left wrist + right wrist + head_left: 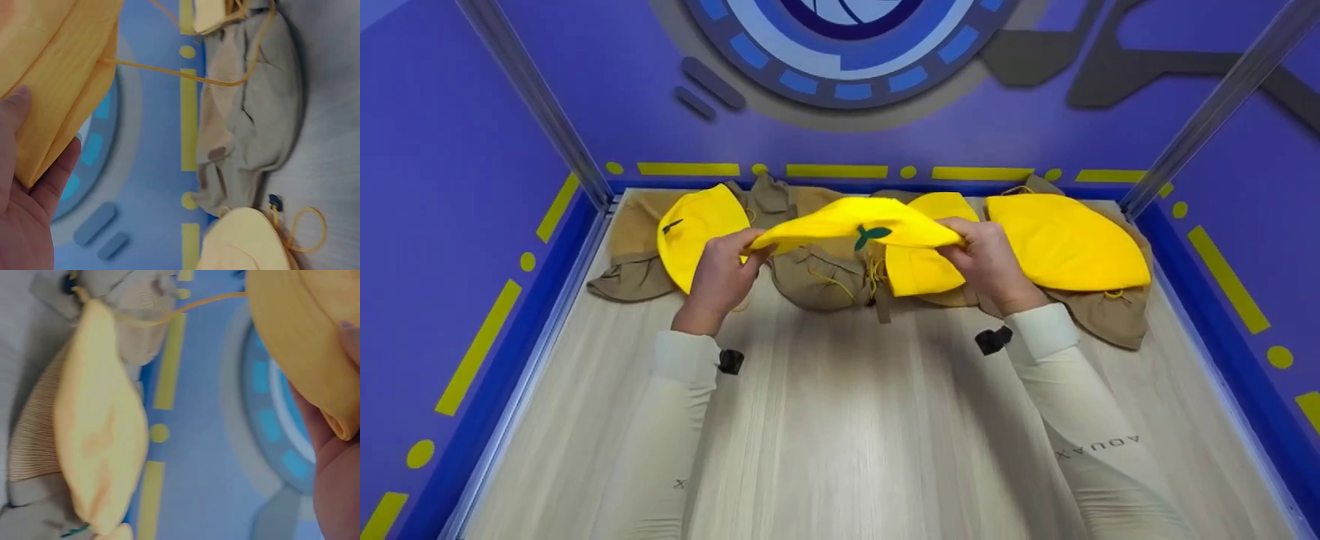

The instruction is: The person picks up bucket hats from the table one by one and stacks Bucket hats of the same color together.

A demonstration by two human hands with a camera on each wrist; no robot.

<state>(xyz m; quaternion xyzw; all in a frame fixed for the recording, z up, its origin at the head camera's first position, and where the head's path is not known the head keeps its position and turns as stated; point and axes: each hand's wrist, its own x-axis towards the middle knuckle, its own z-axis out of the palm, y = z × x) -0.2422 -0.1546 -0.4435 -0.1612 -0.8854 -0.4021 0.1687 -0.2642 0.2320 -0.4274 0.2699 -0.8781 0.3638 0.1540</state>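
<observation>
A yellow cloth hat with a green leaf emblem is stretched between both hands, lifted above the table. My left hand pinches its left end between thumb and fingers, and my right hand grips the right end the same way. In the left wrist view, a thin yellow cord hangs from the folded hat. The right wrist view has the hat's rolled edge beside the palm. Behind and below the held hat lies a brown hat, partly hidden by it.
Along the back wall, more yellow hats lie over brown ones: one yellow hat at left, another right of centre, and a wide one at right. Blue-purple panels enclose the wood-grain table on the visible sides.
</observation>
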